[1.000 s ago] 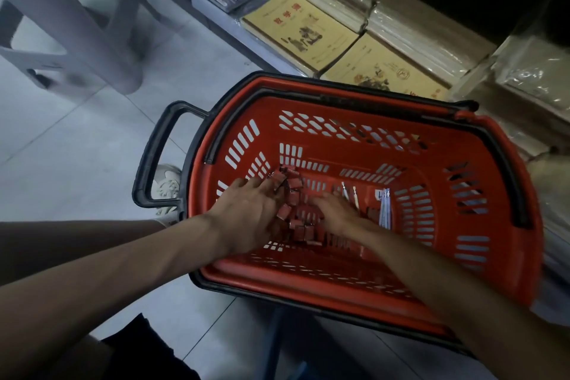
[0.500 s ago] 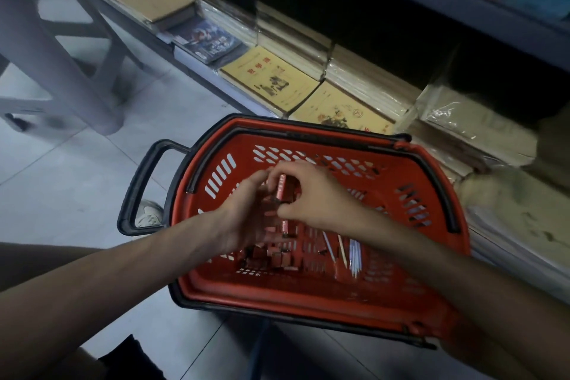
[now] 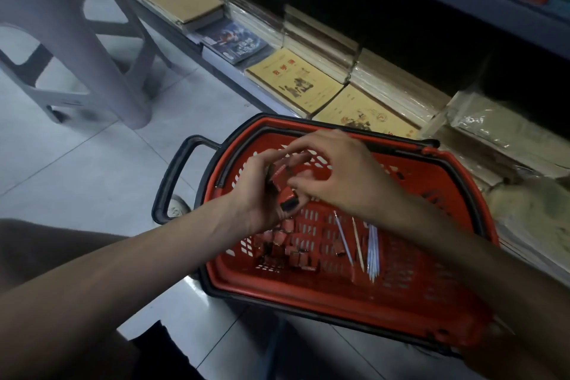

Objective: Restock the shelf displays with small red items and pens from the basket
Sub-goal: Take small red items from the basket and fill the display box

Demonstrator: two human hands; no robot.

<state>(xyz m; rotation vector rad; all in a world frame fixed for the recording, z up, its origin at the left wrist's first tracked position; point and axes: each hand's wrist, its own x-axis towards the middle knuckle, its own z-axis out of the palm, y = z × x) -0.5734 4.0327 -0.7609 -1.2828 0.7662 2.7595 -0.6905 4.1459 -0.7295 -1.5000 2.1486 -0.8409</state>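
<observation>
Above the red basket (image 3: 354, 293), your left hand (image 3: 257, 191) cups several small red items (image 3: 285, 193) while your right hand (image 3: 336, 176) pinches one against them; keep the cluster squared and tight, leaving loose ones and pens (image 3: 371, 251) on the basket floor.

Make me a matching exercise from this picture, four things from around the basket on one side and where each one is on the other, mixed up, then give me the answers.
Things:
1. small red items
2. pens
3. yellow notebooks
4. grey plastic stool

Places:
A. standing on the tiled floor, far left
B. lying on the bottom of the red basket, right of centre
C. flat on the low shelf beyond the basket
D. heaped on the basket bottom under the left hand

Pairs: 1-D, 2-B, 3-C, 4-A
</observation>
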